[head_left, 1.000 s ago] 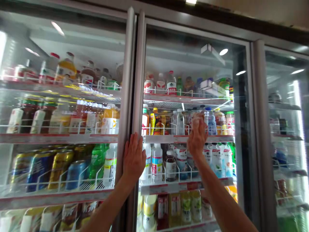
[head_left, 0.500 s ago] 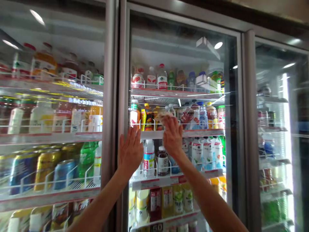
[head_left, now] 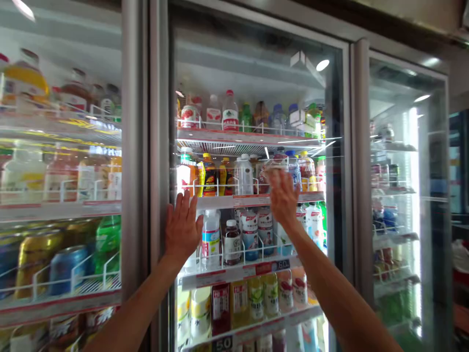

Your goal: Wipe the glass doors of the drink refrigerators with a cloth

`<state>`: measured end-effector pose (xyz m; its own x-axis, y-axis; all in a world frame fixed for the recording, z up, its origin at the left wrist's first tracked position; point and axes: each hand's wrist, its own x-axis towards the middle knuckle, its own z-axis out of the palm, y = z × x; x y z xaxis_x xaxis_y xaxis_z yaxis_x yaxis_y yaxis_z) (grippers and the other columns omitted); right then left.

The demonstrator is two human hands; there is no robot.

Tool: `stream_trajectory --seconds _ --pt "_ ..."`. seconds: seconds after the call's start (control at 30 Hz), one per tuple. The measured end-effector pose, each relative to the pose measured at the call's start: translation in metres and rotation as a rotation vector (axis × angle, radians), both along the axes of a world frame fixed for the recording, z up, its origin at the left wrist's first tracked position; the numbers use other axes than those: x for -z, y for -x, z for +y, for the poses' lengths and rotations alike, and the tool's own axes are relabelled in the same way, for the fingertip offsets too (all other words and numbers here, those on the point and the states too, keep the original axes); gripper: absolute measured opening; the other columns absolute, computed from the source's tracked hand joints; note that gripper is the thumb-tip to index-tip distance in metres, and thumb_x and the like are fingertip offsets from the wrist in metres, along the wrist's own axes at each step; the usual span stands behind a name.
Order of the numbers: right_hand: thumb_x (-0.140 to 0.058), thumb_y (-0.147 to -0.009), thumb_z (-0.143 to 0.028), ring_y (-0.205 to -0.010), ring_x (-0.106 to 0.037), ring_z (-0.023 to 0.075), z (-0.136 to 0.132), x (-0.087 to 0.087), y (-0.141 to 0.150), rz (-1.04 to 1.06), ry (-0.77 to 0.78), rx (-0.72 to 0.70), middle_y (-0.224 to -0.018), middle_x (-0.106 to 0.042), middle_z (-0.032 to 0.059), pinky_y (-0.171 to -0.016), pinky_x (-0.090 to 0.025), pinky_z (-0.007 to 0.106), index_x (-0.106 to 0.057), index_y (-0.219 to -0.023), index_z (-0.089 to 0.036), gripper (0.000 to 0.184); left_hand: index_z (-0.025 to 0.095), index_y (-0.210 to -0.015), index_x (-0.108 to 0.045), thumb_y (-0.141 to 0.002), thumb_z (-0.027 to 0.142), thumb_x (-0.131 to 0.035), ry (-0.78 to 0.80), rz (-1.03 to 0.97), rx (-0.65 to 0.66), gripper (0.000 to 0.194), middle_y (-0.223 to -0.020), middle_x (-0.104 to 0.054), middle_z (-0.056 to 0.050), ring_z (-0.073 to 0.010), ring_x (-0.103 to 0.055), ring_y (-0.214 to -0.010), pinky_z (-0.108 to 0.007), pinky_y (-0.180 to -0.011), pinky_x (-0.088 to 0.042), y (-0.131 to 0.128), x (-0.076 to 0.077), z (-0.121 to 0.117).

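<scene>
My left hand (head_left: 183,227) lies flat with fingers stretched upward at the left edge of the middle glass door (head_left: 249,58), beside its metal frame (head_left: 159,122). Farther right, my right hand (head_left: 284,198) presses against the same glass, its fingers partly blurred. Under its fingertips is a pale cloth (head_left: 273,169), of which only a small, smeared part shows. Behind the glass at hand height stand drink bottles, among them a clear bottle with a blue and red label (head_left: 210,239) and a dark bottle with a white cap (head_left: 232,244).
The left cooler door (head_left: 58,29) shows shelves of bottles and cans, including a blue can (head_left: 68,269). On the right is another glass door (head_left: 399,93) with a bright light strip. Shelves (head_left: 252,200) with white wire rails and price strips cross the middle cooler.
My right hand has moved right across the glass with the cloth. My left hand stays at the door's left edge. The view has shifted to the right.
</scene>
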<state>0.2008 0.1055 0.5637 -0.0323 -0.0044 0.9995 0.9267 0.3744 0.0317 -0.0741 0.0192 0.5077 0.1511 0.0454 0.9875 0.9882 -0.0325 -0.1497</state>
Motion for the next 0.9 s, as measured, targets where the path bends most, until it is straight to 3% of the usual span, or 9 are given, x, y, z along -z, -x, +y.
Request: stream_trajectory --seconds 0.1,0.2,0.3,0.37,0.47,0.57,0.73,0.8,0.9 --pt "-0.025 -0.09 -0.028 -0.136 -0.021 0.0274 0.011 0.017 -0.017 0.423 -0.013 0.0 -0.145 -0.03 0.011 -0.103 -0.024 0.057 -0.022 -0.142 -0.022 0.053 0.018 -0.143 -0.015 -0.087 0.026 -0.043 0.0 -0.004 -0.001 0.063 -0.145 -0.026 -0.014 -0.0236 -0.018 -0.137 -0.047 -0.111 -0.016 -0.002 0.0 0.0" --pt "-0.029 -0.089 -0.03 -0.139 -0.012 0.0246 -0.01 0.034 0.026 0.133 -0.008 -0.064 -0.148 -0.023 0.0093 -0.107 -0.025 0.051 -0.017 -0.143 -0.022 0.056 0.02 -0.143 -0.014 -0.087 0.027 -0.044 -0.004 -0.011 0.027 0.064 -0.146 -0.025 -0.012 -0.0236 -0.017 -0.137 -0.048 -0.111 -0.016 -0.001 0.0 -0.001" --pt "-0.038 -0.087 -0.029 -0.14 -0.011 0.0232 -0.026 0.045 0.055 -0.17 0.006 -0.069 -0.148 -0.025 0.0047 -0.11 -0.019 0.049 -0.024 -0.141 -0.028 0.055 0.022 -0.143 -0.012 -0.087 0.029 -0.045 0.007 -0.003 0.048 0.066 -0.147 -0.022 -0.011 -0.0237 -0.017 -0.137 -0.048 -0.111 -0.016 0.0 0.001 -0.002" --pt "-0.037 -0.088 -0.026 -0.138 -0.017 0.0227 -0.02 0.041 0.039 -0.157 0.002 -0.026 -0.146 -0.029 0.0047 -0.11 -0.016 0.052 -0.028 -0.139 -0.029 0.051 0.023 -0.143 -0.009 -0.087 0.029 -0.046 0.016 0.008 0.056 0.067 -0.147 -0.02 -0.01 -0.0235 -0.017 -0.137 -0.048 -0.111 -0.016 0.001 0.001 -0.003" --pt "-0.03 -0.089 -0.024 -0.136 -0.023 0.0255 0.003 0.024 -0.004 0.173 -0.025 0.014 -0.144 -0.032 0.0105 -0.106 -0.021 0.057 -0.028 -0.14 -0.024 0.051 0.023 -0.143 -0.005 -0.087 0.03 -0.045 0.015 0.007 0.074 0.069 -0.148 -0.016 -0.009 -0.0235 -0.017 -0.137 -0.048 -0.112 -0.015 0.002 0.001 -0.004" --pt "-0.028 -0.089 -0.025 -0.138 -0.018 0.0267 0.006 0.018 -0.002 0.343 -0.064 0.009 -0.148 -0.023 0.0133 -0.103 -0.027 0.055 -0.019 -0.143 -0.019 0.055 0.023 -0.143 -0.003 -0.087 0.029 -0.046 0.016 -0.004 0.085 0.071 -0.148 -0.014 -0.009 -0.0237 -0.016 -0.137 -0.048 -0.112 -0.014 0.001 0.0 -0.004" --pt "-0.036 -0.087 -0.028 -0.14 -0.009 0.0255 -0.022 0.049 0.056 -0.214 -0.007 -0.048 -0.151 -0.015 0.0059 -0.109 -0.02 0.051 -0.017 -0.143 -0.026 0.059 0.023 -0.143 -0.003 -0.086 0.03 -0.047 0.03 -0.002 0.095 0.072 -0.148 -0.017 -0.009 -0.024 -0.018 -0.137 -0.048 -0.112 -0.014 0.001 0.001 -0.006" --pt "-0.035 -0.088 -0.027 -0.139 -0.013 0.0241 -0.019 0.055 0.035 -0.204 0.0 -0.005 -0.15 -0.02 0.0062 -0.11 -0.018 0.05 -0.022 -0.142 -0.025 0.056 0.023 -0.143 -0.003 -0.086 0.03 -0.047 0.033 0.002 0.096 0.073 -0.148 -0.018 -0.009 -0.0238 -0.018 -0.137 -0.048 -0.112 -0.014 0.002 0.003 -0.006" --pt "-0.029 -0.088 -0.027 -0.136 -0.022 0.0265 0.007 0.048 -0.037 0.145 0.046 0.065 -0.146 -0.028 0.0136 -0.105 -0.024 0.052 -0.033 -0.138 -0.017 0.051 0.024 -0.143 -0.005 -0.086 0.03 -0.047 0.039 0.001 0.085 0.071 -0.147 -0.02 -0.01 -0.0233 -0.018 -0.137 -0.047 -0.112 -0.014 0.001 0.007 -0.006"
